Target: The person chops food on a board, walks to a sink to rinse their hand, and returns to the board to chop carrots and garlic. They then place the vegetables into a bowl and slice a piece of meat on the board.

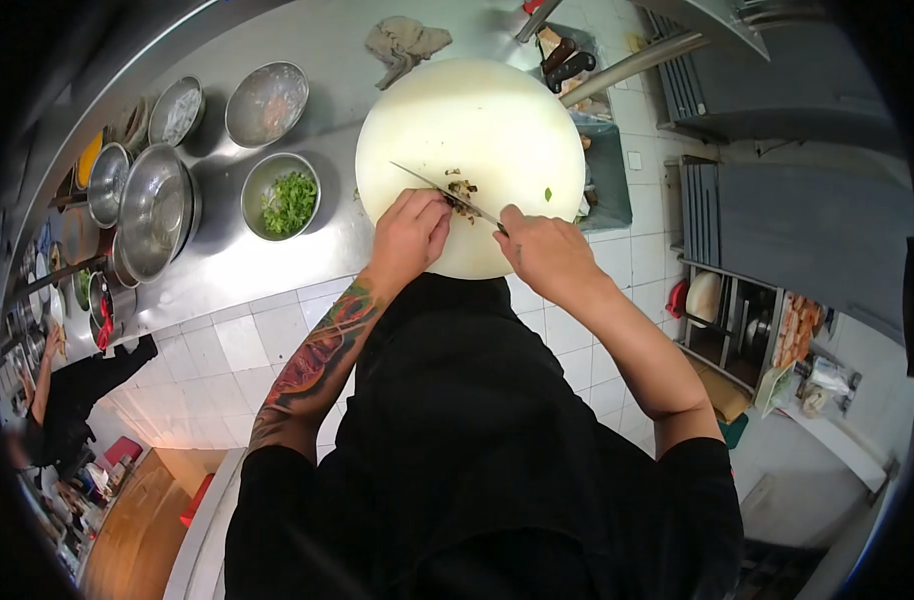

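Observation:
A round white cutting board lies in front of me at the edge of the steel table. My right hand is closed around the handle of a kitchen knife, whose thin blade slants up to the left across the board. Beside the blade, my left hand rests with curled fingers against the board; what its fingertips pinch is mostly hidden. Small dark-brown and pale chopped pieces lie along the blade near those fingertips. Farther right on the board is a small green leaf.
Left of the board stand a bowl of chopped greens, a metal bowl and a stack of large bowls. A crumpled cloth lies behind. Dark-handled knives and a lined bin are right. Another person works far left.

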The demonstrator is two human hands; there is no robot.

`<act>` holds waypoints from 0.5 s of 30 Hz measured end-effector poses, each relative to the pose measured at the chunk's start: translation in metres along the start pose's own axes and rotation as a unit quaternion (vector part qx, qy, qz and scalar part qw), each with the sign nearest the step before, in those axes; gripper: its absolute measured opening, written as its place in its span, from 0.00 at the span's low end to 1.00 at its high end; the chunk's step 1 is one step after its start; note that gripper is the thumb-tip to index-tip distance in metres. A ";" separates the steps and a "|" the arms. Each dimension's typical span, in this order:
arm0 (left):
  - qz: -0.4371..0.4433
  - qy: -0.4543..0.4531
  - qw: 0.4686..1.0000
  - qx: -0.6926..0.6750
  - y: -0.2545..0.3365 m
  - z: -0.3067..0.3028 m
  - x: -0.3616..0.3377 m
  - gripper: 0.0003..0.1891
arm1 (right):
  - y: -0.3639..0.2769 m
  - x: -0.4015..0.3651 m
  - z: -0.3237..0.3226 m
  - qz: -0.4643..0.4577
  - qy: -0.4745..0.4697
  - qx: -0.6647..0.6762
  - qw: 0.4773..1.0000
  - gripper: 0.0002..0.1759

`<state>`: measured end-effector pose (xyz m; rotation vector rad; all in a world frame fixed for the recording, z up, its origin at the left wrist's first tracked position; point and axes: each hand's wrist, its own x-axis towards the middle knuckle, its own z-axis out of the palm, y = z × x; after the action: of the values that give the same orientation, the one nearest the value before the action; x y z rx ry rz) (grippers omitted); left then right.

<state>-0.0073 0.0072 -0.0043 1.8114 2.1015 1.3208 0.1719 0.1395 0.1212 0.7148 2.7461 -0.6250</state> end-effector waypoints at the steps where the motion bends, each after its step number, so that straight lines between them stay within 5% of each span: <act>1: 0.002 -0.005 1.000 -0.004 0.001 -0.002 0.001 0.10 | -0.001 -0.002 -0.005 0.000 -0.009 0.005 1.000 0.13; 15: -0.013 -0.019 1.000 -0.008 0.002 -0.010 -0.005 0.08 | -0.008 0.010 0.010 0.029 -0.017 0.021 0.999 0.14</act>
<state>-0.0095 -0.0023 0.0009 1.7825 2.0829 1.2838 0.1608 0.1333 0.1122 0.7836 2.6783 -0.6774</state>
